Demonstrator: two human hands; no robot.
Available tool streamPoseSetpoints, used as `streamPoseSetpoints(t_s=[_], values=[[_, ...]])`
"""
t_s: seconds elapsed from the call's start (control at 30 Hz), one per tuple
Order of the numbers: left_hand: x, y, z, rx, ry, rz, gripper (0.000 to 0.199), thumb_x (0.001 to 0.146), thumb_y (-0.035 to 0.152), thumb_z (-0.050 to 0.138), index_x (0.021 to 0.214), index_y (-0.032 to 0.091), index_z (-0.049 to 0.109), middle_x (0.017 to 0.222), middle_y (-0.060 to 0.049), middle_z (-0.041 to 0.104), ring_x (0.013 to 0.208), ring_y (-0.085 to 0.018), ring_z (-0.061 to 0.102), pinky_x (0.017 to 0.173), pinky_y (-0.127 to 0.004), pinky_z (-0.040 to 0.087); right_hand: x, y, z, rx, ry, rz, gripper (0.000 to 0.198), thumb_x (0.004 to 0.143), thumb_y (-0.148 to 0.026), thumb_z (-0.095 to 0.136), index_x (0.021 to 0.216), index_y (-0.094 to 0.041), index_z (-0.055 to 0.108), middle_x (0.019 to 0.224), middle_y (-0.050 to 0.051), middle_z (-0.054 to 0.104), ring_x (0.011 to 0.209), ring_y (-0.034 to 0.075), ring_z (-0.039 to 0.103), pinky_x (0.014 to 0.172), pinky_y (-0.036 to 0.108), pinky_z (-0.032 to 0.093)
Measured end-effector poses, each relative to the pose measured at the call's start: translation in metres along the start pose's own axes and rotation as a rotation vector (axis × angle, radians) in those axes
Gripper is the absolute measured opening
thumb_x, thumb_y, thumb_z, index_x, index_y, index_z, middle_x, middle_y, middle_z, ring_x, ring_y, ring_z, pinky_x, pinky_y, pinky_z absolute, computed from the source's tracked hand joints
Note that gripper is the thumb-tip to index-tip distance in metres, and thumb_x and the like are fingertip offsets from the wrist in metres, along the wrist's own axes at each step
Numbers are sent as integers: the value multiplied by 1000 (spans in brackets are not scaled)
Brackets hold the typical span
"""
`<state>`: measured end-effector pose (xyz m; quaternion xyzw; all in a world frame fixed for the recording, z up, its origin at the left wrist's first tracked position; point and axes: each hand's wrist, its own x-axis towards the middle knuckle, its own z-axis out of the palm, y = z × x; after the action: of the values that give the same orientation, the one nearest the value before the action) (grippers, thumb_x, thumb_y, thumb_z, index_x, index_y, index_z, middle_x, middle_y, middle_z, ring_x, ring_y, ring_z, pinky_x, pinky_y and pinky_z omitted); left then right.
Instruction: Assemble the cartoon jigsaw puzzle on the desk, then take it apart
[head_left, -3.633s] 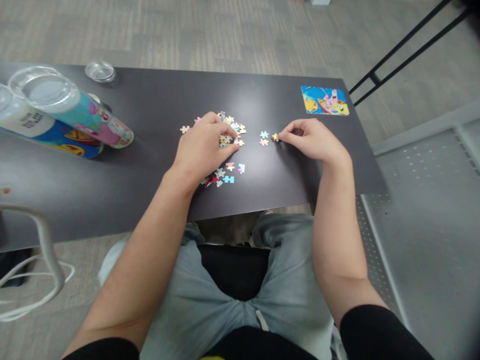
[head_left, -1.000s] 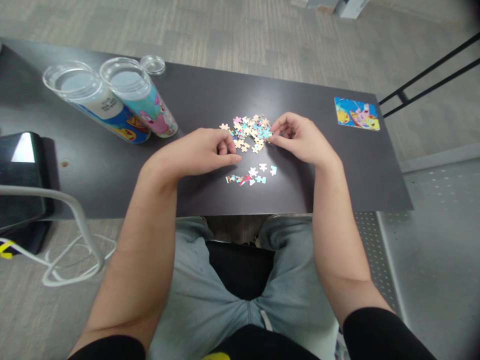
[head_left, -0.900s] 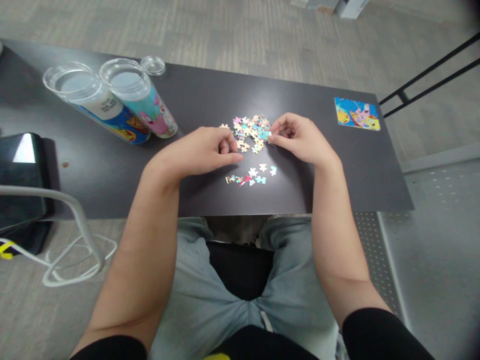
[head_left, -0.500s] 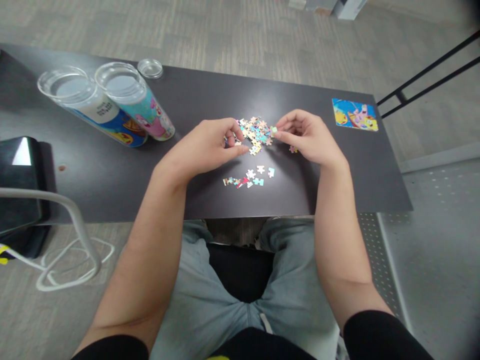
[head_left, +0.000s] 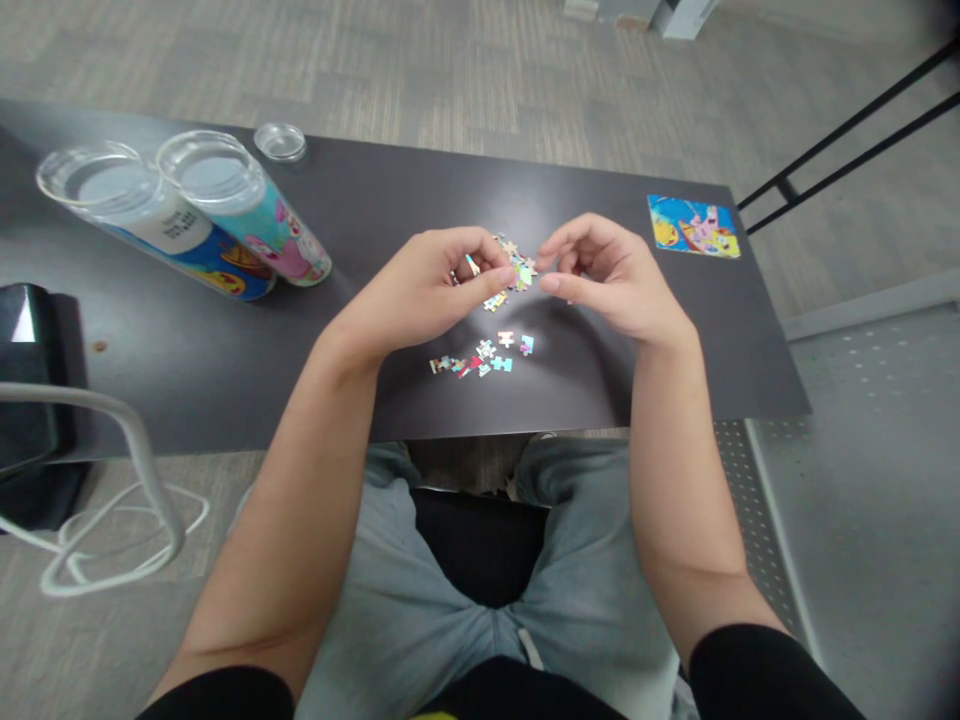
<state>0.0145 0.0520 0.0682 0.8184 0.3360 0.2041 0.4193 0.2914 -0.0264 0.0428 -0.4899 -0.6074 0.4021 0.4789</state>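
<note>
My left hand point(head_left: 442, 280) is closed in a pinch over the puzzle heap, with a small greenish puzzle piece point(head_left: 523, 275) at its thumb and fingertips. Just to the right, my right hand point(head_left: 604, 270) has its thumb and forefinger apart, and nothing shows between them. Beneath and behind the hands lies a heap of jigsaw pieces point(head_left: 495, 302), partly hidden by the left fingers. Nearer to me, several loose pieces point(head_left: 486, 349) are spread on the dark table, among them a red one point(head_left: 470, 366).
Two clear-topped cartoon canisters point(head_left: 289, 235) point(head_left: 217, 265) stand at the left, with a clear lid point(head_left: 280, 142) behind them. A cartoon picture card point(head_left: 694, 227) lies at the right of the table point(head_left: 720, 370). A black device point(head_left: 30, 370) and white cable point(head_left: 142, 450) are far left.
The light green piece in my right fingertips is now at my left fingertips. My left hand has moved right and pinched; the right fingers have parted. The whole view has shifted slightly.
</note>
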Motion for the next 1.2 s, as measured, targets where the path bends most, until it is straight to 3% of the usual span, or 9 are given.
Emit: streamPoseSetpoints(t_s=[0.2,0.3,0.4,0.5,0.73,0.87,1.0,1.2], values=[[-4,-6,-9,-7,-54,-34,36,108,61,78,113,26,86,92,-3,77,91,-23,67,86,-38,54,1,15,-19,-184,121,30,52,92,-78,110,110,-35,87,110,5,82,91,28,70,79,46,59],[-7,-14,-18,20,-101,-51,37,106,62,79,110,26,87,97,-4,82,93,-23,69,88,-37,55,2,14,-17,-301,106,84,37,100,-63,105,111,-32,86,109,5,86,84,26,68,80,49,59],[-10,-23,-28,73,-130,-88,39,104,63,83,109,26,90,96,-4,84,92,-22,70,86,-36,53,3,8,-8,-424,28,95,18,104,-41,100,103,-33,84,108,5,88,86,28,67,91,55,62],[-13,-31,-35,99,-146,-118,40,102,64,84,109,26,93,98,-4,87,90,-22,71,85,-36,52,6,6,5,-491,-67,91,15,105,-32,96,99,-34,83,109,6,88,89,31,71,98,61,63],[-19,-36,-43,163,-295,-206,40,94,68,88,101,29,95,78,0,75,76,-20,60,75,-37,43,18,18,17,-614,-37,67,18,103,-30,98,111,-36,82,124,8,86,107,36,79,106,66,66],[-23,-31,-46,197,-340,-277,40,88,70,92,94,31,93,72,2,70,75,-21,59,77,-39,44,19,24,16,-641,-30,104,15,105,-37,98,110,-35,84,127,11,84,103,35,76,103,65,64],[-25,-27,-46,238,-359,-273,43,87,75,94,85,32,88,69,2,67,82,-22,59,81,-40,44,20,27,16,-627,-14,88,14,101,-29,97,106,-31,84,123,11,84,98,31,72,101,62,61],[-23,-30,-43,280,-322,-292,35,87,64,92,86,30,84,73,0,64,77,-23,61,77,-41,38,20,28,13,-576,-2,56,18,96,-26,98,103,-31,82,116,8,83,94,29,71,99,55,61]])
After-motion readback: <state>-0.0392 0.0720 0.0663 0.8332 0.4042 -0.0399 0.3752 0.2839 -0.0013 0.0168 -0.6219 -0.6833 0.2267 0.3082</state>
